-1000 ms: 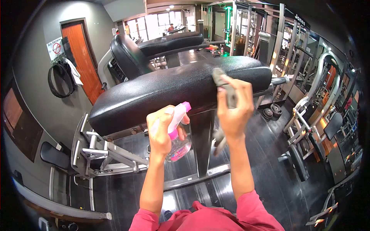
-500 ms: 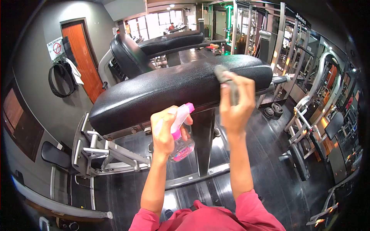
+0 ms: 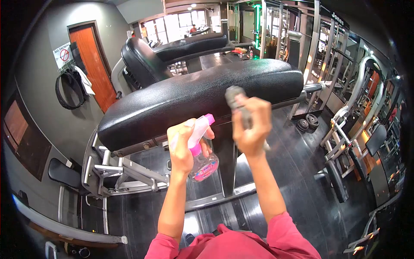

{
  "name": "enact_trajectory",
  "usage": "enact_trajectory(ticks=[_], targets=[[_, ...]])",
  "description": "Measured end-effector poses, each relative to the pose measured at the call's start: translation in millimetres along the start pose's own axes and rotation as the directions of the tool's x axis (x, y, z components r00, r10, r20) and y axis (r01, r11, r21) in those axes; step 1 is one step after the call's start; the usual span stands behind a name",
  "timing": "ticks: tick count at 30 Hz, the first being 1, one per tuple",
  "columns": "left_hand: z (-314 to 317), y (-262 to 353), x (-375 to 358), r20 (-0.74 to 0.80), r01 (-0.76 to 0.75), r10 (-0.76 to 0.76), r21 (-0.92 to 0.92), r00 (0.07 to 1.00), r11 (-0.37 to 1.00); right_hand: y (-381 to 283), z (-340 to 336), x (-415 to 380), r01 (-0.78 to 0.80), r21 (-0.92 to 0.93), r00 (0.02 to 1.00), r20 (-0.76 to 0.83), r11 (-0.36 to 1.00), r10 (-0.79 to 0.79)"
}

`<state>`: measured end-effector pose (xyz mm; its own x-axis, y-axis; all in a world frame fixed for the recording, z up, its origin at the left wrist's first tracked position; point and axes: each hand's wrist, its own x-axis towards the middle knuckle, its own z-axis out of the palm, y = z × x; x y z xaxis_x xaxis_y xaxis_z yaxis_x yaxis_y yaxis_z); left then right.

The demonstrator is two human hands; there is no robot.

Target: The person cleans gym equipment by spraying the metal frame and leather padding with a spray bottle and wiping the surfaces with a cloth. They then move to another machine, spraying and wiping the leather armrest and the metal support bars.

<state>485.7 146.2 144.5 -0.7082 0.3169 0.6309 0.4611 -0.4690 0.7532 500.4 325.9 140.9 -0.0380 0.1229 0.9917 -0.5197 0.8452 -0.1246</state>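
Note:
My left hand (image 3: 179, 149) is wrapped around the neck of a clear spray bottle (image 3: 205, 167) with a pink trigger head and a pink label. Just behind the bottle stretches a long black padded bench cushion (image 3: 172, 97), shiny on top. A bunched grey cloth (image 3: 235, 96) is gripped in my right hand (image 3: 253, 129), which is smeared by motion. The cloth overlaps the front face of the cushion, right of its middle. Part of the cloth is hidden behind my fingers.
A second black padded bench (image 3: 189, 46) stands behind the cushion. Metal machine frames (image 3: 129, 172) are at lower left, and weight plates (image 3: 307, 123) lie on the floor at right. An orange door (image 3: 92, 64) is in the left wall. A person (image 3: 192, 30) is far back.
My right hand and the grey cloth have moved left and down, from the cushion's top edge to its front face. My left hand still holds the spray bottle in nearly the same place.

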Motion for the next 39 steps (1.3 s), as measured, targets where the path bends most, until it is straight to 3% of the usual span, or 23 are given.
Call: enact_trajectory(ticks=[2,4,6,10,12,14,16,18,19,20,22,26,28,30,32,34,36,39], targets=[[1,-1,0,-0.017,-0.002,0.002,-0.003,1.000,1.000,-10,3,-17,0.080,0.077,0.973,0.212,0.994,-0.095],[2,2,-1,-0.030,0.007,-0.007,0.006,1.000,1.000,-6,0,-24,0.090,0.078,0.966,0.238,0.993,-0.106],[2,4,-3,-0.053,0.010,-0.009,0.016,0.999,1.000,8,-13,-23,0.067,0.009,0.974,0.215,0.998,-0.068],[3,8,-6,-0.060,0.000,0.001,0.021,0.998,1.000,23,-21,-11,-0.055,-0.077,0.996,-0.069,0.996,0.050],[4,9,-5,-0.066,-0.009,0.011,0.028,0.998,1.000,19,-19,-9,-0.093,-0.067,0.993,-0.084,0.993,0.087],[7,8,-4,-0.049,-0.030,0.032,0.036,0.998,0.999,4,-9,-9,-0.123,-0.016,0.992,-0.042,0.992,0.122],[13,9,-1,-0.060,-0.022,0.027,0.073,0.998,0.997,-8,-3,-14,-0.039,0.065,0.994,0.100,0.997,0.033],[18,10,2,-0.069,-0.011,0.019,0.114,0.997,0.993,-21,-6,-15,-0.119,0.120,0.966,0.242,0.986,0.087],[20,10,3,-0.055,-0.020,0.025,0.094,0.998,0.995,-12,-10,-12,-0.047,0.086,0.972,0.233,0.995,0.025],[22,11,4,-0.039,-0.029,0.032,0.073,0.999,0.997,-7,-19,-8,-0.074,0.058,0.965,0.257,0.996,0.057],[26,13,6,-0.032,-0.030,0.032,0.062,0.999,0.998,11,-31,-3,-0.052,-0.029,0.985,0.164,0.998,0.056],[26,8,11,0.034,-0.027,0.026,0.026,0.999,0.999,35,-42,16,-0.198,-0.116,0.977,-0.105,0.973,0.186],[28,6,12,0.025,-0.022,0.021,0.038,0.999,0.999,22,-33,20,-0.191,-0.113,0.981,-0.069,0.975,0.184],[30,1,13,0.016,-0.019,0.018,0.044,1.000,0.999,9,-18,16,-0.035,0.007,0.999,0.042,0.999,0.034],[30,-4,12,-0.003,-0.031,0.031,0.028,1.000,0.999,-4,-12,7,-0.068,0.095,0.989,0.138,0.993,0.054],[29,-5,11,-0.017,-0.029,0.030,0.045,0.999,0.999,7,-19,10,-0.069,0.043,0.987,0.145,0.997,0.062],[26,-5,11,-0.007,-0.038,0.038,0.029,0.999,0.999,21,-31,21,-0.071,-0.017,0.996,0.062,0.997,0.072],[29,-3,11,-0.022,-0.024,0.025,0.046,0.999,0.999,39,-44,31,-0.212,-0.109,0.975,-0.094,0.971,0.203]])
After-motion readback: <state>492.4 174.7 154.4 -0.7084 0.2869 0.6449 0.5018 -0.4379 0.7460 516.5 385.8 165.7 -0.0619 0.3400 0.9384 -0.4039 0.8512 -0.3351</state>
